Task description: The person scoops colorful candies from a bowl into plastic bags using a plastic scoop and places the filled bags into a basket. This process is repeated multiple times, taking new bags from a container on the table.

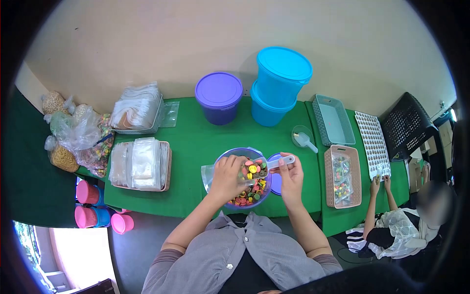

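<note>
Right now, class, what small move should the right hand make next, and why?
Probably tilt the scoop towards the bag: the right hand holds it loaded with coloured pieces, close to the bag in the left hand, above the tub.

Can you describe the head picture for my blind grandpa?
Someone's left-hand grip holds a clear bag over a tub of small colourful pieces; the right-hand grip holds a scoop. Lidded purple and blue tubs stand behind on a green table.

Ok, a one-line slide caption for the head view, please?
Right hand holding a scoop of colourful snacks at a clear bag in the left hand, above a tub.
</note>
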Demonstrator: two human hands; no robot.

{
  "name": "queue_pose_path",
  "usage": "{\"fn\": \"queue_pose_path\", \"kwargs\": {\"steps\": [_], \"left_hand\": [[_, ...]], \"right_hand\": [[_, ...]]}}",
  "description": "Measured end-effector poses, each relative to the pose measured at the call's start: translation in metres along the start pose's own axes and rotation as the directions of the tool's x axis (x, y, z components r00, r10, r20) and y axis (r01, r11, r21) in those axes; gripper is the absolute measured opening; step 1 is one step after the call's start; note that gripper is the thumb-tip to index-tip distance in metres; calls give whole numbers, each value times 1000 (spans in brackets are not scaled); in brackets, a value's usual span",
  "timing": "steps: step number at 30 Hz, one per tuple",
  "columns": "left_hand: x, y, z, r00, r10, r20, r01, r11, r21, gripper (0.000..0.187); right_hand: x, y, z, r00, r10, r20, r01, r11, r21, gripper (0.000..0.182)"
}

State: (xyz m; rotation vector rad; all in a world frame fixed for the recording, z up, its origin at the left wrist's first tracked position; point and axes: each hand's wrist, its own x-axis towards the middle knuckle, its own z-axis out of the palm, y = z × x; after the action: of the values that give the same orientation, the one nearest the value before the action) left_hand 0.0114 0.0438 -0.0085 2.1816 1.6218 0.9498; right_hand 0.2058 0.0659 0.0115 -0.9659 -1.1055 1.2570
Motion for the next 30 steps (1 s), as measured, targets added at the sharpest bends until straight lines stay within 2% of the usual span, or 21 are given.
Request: {"fn": "queue_pose_path", "kwargs": {"steps": [4,10,17,20,22,23,25,26,28,30], "left_hand": [[2,2,0,999,-6,-32,5,1000,-10,64],[5,2,2,999,-13,-50,12,1000,-18,65],[20,19,7,999,1,-47,-7,992,-127,64],[27,26,10,995,40,-88,-57,978,-203,64],[28,29,11,997,38,-66,-57,948,-312,64],[27,28,12,997,41,-64,-59,948,-313,64],[22,25,13,994,101,-29,-104,926,-362,64],[18,24,16,995,100,-27,-103,927,-362,64],[7,21,27,995,-71,76,101,816,-569,69],[0,14,35,997,-61,53,80,825,-559,72]], "right_hand": [[0,-1,5,997,-23,77,21,999,26,23],[2,0,6,995,-12,103,11,1000,10,23],[6,-24,-2,996,-81,22,81,997,14,24],[3,-45,-2,994,-109,8,109,993,-44,26],[-1,-49,-2,974,-218,52,223,965,-135,26],[-3,-52,-1,975,-219,49,224,965,-135,26],[-7,-57,1,942,-291,166,328,902,-279,26],[-7,-56,1,943,-289,165,326,903,-279,26],[-9,-55,1,929,-262,261,350,852,-389,26],[-11,-52,3,926,-270,264,358,850,-386,27]]}}
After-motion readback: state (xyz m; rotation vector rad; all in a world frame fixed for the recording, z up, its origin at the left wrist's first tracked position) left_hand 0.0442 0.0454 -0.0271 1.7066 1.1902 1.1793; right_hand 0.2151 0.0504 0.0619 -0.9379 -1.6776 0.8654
